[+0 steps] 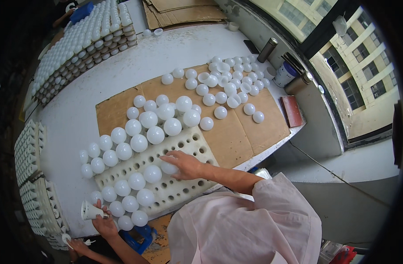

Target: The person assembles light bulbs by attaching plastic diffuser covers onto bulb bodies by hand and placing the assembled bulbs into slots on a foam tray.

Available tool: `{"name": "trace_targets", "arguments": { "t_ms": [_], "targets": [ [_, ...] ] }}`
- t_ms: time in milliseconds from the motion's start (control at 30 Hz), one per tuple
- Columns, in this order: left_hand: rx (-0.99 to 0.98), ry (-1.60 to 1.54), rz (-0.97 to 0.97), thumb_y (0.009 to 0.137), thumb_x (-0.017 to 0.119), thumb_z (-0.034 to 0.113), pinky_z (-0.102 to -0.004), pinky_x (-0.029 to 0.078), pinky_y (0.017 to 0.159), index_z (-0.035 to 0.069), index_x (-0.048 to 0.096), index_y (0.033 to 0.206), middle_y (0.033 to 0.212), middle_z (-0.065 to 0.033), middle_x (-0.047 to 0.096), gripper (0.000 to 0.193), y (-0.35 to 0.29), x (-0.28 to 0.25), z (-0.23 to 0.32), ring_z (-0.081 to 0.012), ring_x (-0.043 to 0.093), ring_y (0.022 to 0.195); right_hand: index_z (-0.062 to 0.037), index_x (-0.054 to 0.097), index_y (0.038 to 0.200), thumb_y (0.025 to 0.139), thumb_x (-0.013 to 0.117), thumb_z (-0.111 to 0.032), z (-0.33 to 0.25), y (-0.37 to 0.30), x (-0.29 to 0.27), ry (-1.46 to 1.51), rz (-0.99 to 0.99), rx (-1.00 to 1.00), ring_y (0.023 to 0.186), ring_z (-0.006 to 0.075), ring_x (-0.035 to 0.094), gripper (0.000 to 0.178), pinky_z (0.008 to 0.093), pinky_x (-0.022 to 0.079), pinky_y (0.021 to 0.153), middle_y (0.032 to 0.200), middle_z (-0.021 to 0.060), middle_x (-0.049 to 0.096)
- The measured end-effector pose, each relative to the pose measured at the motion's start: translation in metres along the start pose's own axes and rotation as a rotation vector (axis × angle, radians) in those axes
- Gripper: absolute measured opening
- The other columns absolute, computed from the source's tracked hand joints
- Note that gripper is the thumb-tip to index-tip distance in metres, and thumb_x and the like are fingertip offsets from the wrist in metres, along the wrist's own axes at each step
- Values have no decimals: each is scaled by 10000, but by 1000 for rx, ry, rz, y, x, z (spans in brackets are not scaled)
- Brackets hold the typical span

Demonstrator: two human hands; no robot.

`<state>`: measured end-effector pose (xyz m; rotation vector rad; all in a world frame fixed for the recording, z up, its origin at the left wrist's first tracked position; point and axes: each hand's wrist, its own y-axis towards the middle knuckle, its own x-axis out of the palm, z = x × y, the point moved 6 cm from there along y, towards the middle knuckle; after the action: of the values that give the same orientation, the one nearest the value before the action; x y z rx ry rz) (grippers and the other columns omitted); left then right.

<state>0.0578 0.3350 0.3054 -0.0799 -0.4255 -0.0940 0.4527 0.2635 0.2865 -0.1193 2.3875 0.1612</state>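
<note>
My right hand (pixel 187 166) reaches over the perforated white foam tray (pixel 168 198), its fingers closed round a white round bulb cover (pixel 169 167) at the end of a row. Off the tray's near left corner, my left hand (pixel 105 225) grips a white cone-shaped bulb base (pixel 91 210), wide end to the left, a metal screw end by the fingers. Between my hands, two rows of white globes (pixel 130 203) stand on the tray. Larger globes (pixel 155 134) line its far side. Whether those globes sit on bases is hidden.
Loose white domes (pixel 220 112) cover a cardboard sheet (pixel 263 138) beyond the tray. Stacked trays of bulbs (pixel 85 39) stand far left, with racks of white cones (pixel 30 149) below. A co-worker's hand (pixel 80 247) is at lower left. Flasks (pixel 267 49) stand along the window wall.
</note>
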Motion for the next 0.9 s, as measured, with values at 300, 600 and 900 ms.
{"name": "trace_targets", "arguments": {
  "t_ms": [300, 600, 900],
  "targets": [
    [-138, -41, -71, 728, 762, 391, -257, 433, 413, -34, 430, 1203, 1114, -230, 596, 718, -100, 115, -61, -189, 598, 601, -101, 482, 1263, 705, 716, -263, 184, -38, -83, -538, 329, 423, 1037, 328, 538, 627, 428, 462, 885, 1206, 133, 516],
    [-387, -46, -290, 676, 813, 230, -276, 505, 505, -61, 505, 1101, 1089, -317, 592, 601, -104, 200, -97, -215, 660, 685, -94, 383, 1333, 731, 722, -287, 201, -62, -111, 591, 370, 632, 1016, 258, 551, 717, 376, 517, 810, 1184, 154, 508],
    [-548, 298, -587, 699, 721, 144, -269, 515, 631, -62, 569, 1074, 871, -97, 638, 453, -81, 250, -103, -133, 609, 707, -92, 368, 1331, 619, 823, -139, 45, -76, -67, 782, -49, 130, 1106, 199, 485, 846, 347, 419, 944, 1179, 88, 511]
  ]
}}
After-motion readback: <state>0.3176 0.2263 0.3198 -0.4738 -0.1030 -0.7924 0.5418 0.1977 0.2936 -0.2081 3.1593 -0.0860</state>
